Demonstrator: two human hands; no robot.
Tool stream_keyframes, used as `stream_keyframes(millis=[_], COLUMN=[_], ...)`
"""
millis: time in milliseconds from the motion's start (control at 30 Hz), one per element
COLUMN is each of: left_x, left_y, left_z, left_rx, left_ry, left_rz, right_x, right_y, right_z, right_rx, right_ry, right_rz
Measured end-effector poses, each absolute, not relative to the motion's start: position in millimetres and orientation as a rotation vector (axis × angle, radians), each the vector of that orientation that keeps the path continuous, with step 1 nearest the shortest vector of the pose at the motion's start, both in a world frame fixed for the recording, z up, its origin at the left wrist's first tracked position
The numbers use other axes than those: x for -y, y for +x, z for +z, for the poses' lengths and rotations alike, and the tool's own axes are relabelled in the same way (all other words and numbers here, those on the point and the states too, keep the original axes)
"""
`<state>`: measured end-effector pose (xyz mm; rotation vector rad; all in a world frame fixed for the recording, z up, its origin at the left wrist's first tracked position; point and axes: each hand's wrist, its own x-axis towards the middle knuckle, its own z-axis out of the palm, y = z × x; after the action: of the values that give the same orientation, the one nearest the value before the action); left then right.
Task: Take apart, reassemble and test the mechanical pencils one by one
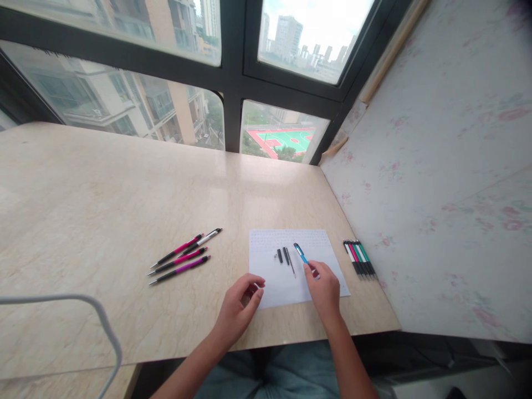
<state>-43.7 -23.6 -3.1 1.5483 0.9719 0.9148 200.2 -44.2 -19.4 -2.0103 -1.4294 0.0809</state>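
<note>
My right hand (323, 285) pinches a blue pen barrel (300, 252) over the right half of a white sheet of paper (266, 293), which has faint lines of writing along its top. My left hand (240, 303) is by the sheet's lower left corner, fingers curved with a gap between thumb and fingertips, and nothing shows in it. Between the hands, small pen parts lie on the paper: a short black grip piece (280, 255), a dark tube (286, 255) and a thin refill (291, 265). A tiny piece beside the grip is too small to name.
Several pens (179, 269) with pink, purple and white barrels lie loosely to the left. A neat row of pens (359, 259) lies by the papered wall (449, 194) at right. A white cable (100, 310) loops at lower left. The windowsill desk (124, 194) ends at the window.
</note>
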Motion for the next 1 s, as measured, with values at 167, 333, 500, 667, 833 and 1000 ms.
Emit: stream_keyframes(millis=[167, 333, 500, 667, 833, 1000], left_x=[24.2, 23.6, 23.1, 25.3, 26.6, 26.3], left_y=[-43.9, -44.0, -43.3, -43.1, -43.8, -43.1], left_z=[-3.6, -2.6, -0.7, -1.5, -0.3, 1.4], left_rx=[-0.994, -1.014, -1.014, -0.984, -0.959, -0.959], left_ry=[1.548, 1.526, 1.528, 1.53, 1.546, 1.557], left_rz=[0.914, 0.924, 0.925, 0.877, 0.855, 0.868], right_x=[46.7, 49.6, 54.6, 67.9, 73.6, 71.2], right_y=[193.0, 192.6, 190.0, 166.9, 149.4, 157.0], right_z=[-23.3, -24.0, -17.4, -12.0, -14.4, -17.2], right_rx=[1.524, 1.529, 1.446, 1.458, 1.631, 1.496], right_ry=[-2.079, -2.107, -2.003, -1.782, -1.686, -1.728], right_rz=[0.014, -0.018, 0.013, 0.112, 0.236, 0.27])
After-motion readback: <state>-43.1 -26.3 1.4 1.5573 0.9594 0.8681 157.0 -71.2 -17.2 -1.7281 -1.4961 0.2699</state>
